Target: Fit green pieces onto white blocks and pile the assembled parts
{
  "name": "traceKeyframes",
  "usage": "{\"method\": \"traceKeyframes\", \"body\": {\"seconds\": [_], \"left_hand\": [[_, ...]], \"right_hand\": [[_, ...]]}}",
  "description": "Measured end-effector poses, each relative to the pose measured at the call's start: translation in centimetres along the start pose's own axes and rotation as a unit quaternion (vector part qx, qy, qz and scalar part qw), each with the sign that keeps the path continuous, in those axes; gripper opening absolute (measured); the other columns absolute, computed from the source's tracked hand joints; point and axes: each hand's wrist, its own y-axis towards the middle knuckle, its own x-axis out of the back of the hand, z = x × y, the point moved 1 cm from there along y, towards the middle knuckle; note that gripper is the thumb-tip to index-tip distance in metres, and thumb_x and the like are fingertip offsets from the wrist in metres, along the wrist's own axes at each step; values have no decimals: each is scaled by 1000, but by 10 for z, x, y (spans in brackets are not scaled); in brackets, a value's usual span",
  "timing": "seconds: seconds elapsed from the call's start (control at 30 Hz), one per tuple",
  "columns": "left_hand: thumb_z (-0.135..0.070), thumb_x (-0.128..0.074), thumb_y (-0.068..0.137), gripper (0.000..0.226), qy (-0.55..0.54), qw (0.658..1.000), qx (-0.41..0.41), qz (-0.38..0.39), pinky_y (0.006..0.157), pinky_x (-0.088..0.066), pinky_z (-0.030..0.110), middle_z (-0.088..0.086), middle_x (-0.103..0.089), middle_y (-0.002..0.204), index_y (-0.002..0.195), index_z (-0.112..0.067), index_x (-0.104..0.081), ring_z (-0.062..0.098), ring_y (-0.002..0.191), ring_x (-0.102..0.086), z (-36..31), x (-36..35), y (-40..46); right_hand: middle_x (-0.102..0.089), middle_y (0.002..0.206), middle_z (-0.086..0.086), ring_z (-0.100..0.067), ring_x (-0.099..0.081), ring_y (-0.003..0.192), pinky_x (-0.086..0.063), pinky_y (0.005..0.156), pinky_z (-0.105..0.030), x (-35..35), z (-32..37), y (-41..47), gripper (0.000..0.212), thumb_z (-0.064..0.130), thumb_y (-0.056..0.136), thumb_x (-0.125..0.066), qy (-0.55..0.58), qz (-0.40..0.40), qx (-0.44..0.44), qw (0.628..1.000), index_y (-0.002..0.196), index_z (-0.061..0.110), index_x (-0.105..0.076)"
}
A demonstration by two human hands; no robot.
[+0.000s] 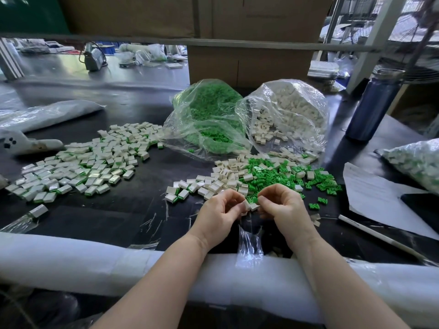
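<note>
Left hand (219,211) and right hand (281,207) pinch white blocks (250,206) between their fingertips.

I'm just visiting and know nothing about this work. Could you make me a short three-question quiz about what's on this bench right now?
1. True or false: the bag of green pieces lies to the left of the bag of white blocks.
2. Multiple choice: where is the big pile of assembled parts? A) left of the hands B) inside the blue bottle C) on the white paper sheet
3. Fill in: the left hand and right hand both pinch small ____ blocks between them.

Key: 1 true; 2 A; 3 white
</note>
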Motion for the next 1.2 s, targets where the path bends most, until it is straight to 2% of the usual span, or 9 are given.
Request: {"method": "traceKeyframes", "body": {"seconds": [0.17, 0.33, 0.47, 0.73, 0.9, 1.0, 1.1, 1.2], "left_hand": [[-12, -62, 87, 6, -2, 1000, -1, 2, 85, -52, 40, 13, -67, 87, 92, -9, -64, 29, 86, -63, 0, 2, 1], [-10, -62, 87, 6, -6, 1000, 0, 6, 86, -52, 37, 11, -68, 87, 92, -8, -64, 26, 86, -64, -1, 2, 0], [-7, -62, 86, 5, -2, 1000, 2, 4, 86, -52, 33, 9, -68, 88, 90, -10, -65, 19, 84, -63, -1, 3, 0], [-4, -62, 86, 10, -41, 999, 15, -6, 84, -55, 34, 13, -68, 89, 90, -10, -68, 24, 86, -65, 0, 2, 0], [0, -62, 84, 23, -33, 999, 11, 1, 84, -55, 34, 0, -66, 80, 78, -21, -68, 15, 80, -63, 0, 1, 0], [1, -63, 84, 24, -20, 1000, 10, 6, 86, -54, 35, 1, -66, 80, 77, -22, -68, 15, 80, -63, 0, 1, 0], [-1, -64, 83, 20, -9, 1000, 8, 16, 84, -53, 28, -4, -67, 78, 79, -20, -68, 8, 77, -62, 1, 1, 0], [-4, -67, 82, 16, 25, 999, 3, 27, 83, -50, 19, -11, -65, 74, 80, -19, -69, 2, 73, -59, 2, 2, 0]], "right_hand": [[-65, 62, 3, -10, -62, 59, -53, 56, -22, -2, 3, -2, 15, -3, 83, -64, 21, 28, 10, 999, 76, 11, -64], [-66, 59, 1, -9, -62, 56, -52, 53, -20, -2, 4, -4, 13, -3, 80, -67, 32, 34, 14, 999, 75, 8, -64], [-63, 57, -2, -11, -57, 52, -52, 53, -23, -5, 3, -4, 12, -4, 78, -69, -28, 51, 29, 998, 73, 6, -63], [-60, 58, 1, -9, -55, 53, -49, 54, -20, -5, 3, -4, 18, -8, 81, -63, -15, 67, 36, 997, 76, 10, -62], [-58, 63, -2, -12, -54, 59, -49, 56, -24, -5, 3, -4, 23, -9, 79, -64, -33, 76, 36, 996, 76, 12, -58], [-60, 63, 3, -7, -55, 57, -48, 55, -22, -5, 3, -4, 25, -11, 78, -64, -36, 85, 33, 995, 74, 13, -58], [-60, 64, 3, -3, -55, 56, -47, 54, -17, -4, 3, -4, 24, -11, 77, -65, -36, 93, 29, 995, 73, 12, -59], [-60, 63, 1, -6, -54, 53, -46, 51, -19, -4, 3, -5, 23, -10, 77, -65, -37, 108, 21, 993, 74, 11, -59]]}}
